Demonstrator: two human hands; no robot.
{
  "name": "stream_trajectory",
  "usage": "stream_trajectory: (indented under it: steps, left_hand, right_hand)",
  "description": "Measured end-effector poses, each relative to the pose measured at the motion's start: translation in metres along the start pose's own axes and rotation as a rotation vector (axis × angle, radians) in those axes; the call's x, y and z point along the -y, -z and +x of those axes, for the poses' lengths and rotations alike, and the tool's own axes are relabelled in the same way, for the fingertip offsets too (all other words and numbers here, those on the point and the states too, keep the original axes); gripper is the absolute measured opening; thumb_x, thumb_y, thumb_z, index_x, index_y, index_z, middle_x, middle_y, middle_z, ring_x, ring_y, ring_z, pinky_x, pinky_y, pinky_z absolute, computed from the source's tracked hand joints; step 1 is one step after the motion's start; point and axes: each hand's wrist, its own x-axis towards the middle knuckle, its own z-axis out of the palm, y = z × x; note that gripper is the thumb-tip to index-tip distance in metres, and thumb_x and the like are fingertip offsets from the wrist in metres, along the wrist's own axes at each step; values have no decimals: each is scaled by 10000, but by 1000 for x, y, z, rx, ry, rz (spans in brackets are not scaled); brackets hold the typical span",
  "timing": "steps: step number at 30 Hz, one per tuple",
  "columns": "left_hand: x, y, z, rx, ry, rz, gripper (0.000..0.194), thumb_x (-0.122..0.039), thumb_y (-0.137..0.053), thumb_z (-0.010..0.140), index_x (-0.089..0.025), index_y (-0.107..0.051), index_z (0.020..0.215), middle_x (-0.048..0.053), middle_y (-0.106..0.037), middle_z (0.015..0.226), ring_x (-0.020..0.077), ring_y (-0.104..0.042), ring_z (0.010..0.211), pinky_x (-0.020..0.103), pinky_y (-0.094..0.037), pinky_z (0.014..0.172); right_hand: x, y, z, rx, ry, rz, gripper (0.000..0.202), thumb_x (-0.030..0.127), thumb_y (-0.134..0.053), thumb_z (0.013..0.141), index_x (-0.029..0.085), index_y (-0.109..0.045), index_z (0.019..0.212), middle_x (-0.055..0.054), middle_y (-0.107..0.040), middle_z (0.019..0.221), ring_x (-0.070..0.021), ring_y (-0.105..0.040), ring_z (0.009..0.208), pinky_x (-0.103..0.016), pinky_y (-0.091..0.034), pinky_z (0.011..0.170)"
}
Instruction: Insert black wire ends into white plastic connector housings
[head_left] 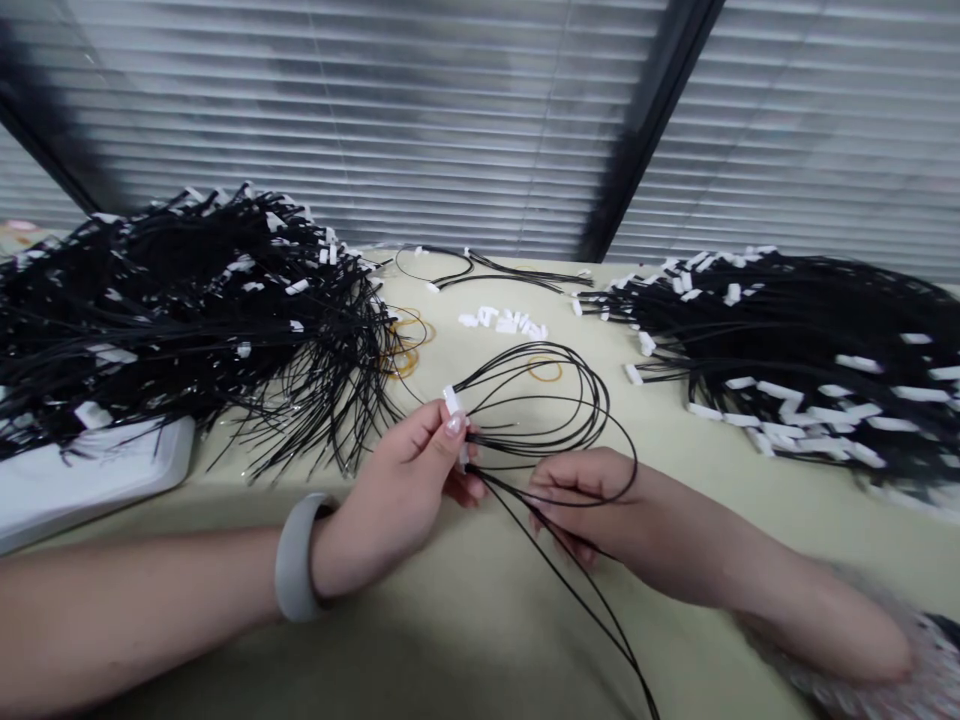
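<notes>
My left hand [409, 485] is pinching small white plastic connectors [452, 401], probably so those thin black looped wires [602, 402] don't splay; right hand [596, 505] fingers curl around trailing strands [635, 663].

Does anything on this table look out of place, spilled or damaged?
No visible spill or damage. The left cable pile looks untidy, its wire ends splayed onto the table. One yellow band, seen through the loop of held cables, looks stray: it lies apart from the other bands.
</notes>
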Motion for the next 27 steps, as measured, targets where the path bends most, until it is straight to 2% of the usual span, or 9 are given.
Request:
stream_trajectory:
  steps: [3, 7, 9, 13, 16, 18, 22, 25, 27]
  left_hand:
    - [-2, -1, 1, -5, 23, -75, 208, -372, -497, 846, -171, -521, 797, -39, -535, 659, 68, -545, 488, 197, -475, 481]
    - [-7, -3, 2, -9, 89, -160, 202, -357, -535, 825, -162, -512, 777, -49, -536, 622, 60, -533, 458, 179, -460, 445]
    - [-10, -4, 2, -13, 109, -195, 199, -346, -549, 818, -156, -511, 769, -53, -530, 603, 57, -523, 447, 170, -450, 427]
    - [-13, -5, 2, -14, 136, -243, 211, -343, -583, 795, -149, -511, 752, -55, -525, 584, 54, -514, 433, 165, -442, 414]
    - [-13, -6, 2, -9, 159, -251, 233, -362, -605, 775, -151, -510, 754, -49, -525, 588, 66, -521, 437, 181, -452, 409]
    - [-14, -6, 2, -14, 172, -252, 242, -375, -604, 773, -153, -508, 754, -46, -516, 592, 78, -530, 451, 210, -476, 424]
    - [-14, -6, 1, -23, 185, -279, 225, -357, -598, 781, -155, -505, 750, -47, -497, 612, 98, -557, 492, 262, -516, 468]
    - [-14, -7, 1, -29, 179, -312, 202, -330, -593, 789, -154, -504, 747, -45, -502, 606, 99, -562, 496, 255, -512, 478]
    - [-14, -7, 3, -48, 179, -332, 194, -318, -593, 791, -153, -502, 745, -45, -502, 597, 96, -558, 486, 253, -509, 488]
  right_hand:
    - [2, 0, 1, -40, 26, -64, 272, 228, -405, 845, 156, -454, 587, 45, -433, 524, -58, -395, 504, -184, -330, 492]
    - [3, 0, 1, -157, 3, -161, 296, 205, -392, 845, 165, -409, 551, 41, -468, 509, -60, -419, 486, -181, -348, 484]
    - [1, 0, 0, -171, 47, -233, 288, 187, -385, 846, 169, -418, 560, 43, -495, 518, -64, -448, 499, -183, -367, 499]
    - [-2, 3, -2, -210, 270, -526, 251, 142, -382, 847, 187, -513, 637, 47, -541, 586, -73, -460, 545, -194, -382, 533]
    - [-5, 11, 1, -329, 490, -792, 251, 84, -377, 829, 204, -583, 751, 6, -606, 761, -112, -528, 749, -244, -415, 699]
    - [-7, 19, 2, -421, 549, -983, 228, 100, -404, 816, 201, -596, 745, -32, -604, 830, -156, -513, 843, -291, -396, 751]
    - [-8, 33, -9, -682, 429, -1335, 249, 158, -447, 804, 191, -557, 583, -56, -530, 662, -180, -436, 662, -318, -313, 596]
    - [-1, 36, -25, -920, 374, -1416, 232, 227, -447, 835, 193, -596, 660, -45, -481, 535, -178, -403, 555, -320, -271, 544]
    - [3, 33, -33, -1081, 393, -1350, 198, 254, -461, 844, 174, -634, 791, -57, -549, 575, -183, -451, 553, -319, -291, 538]
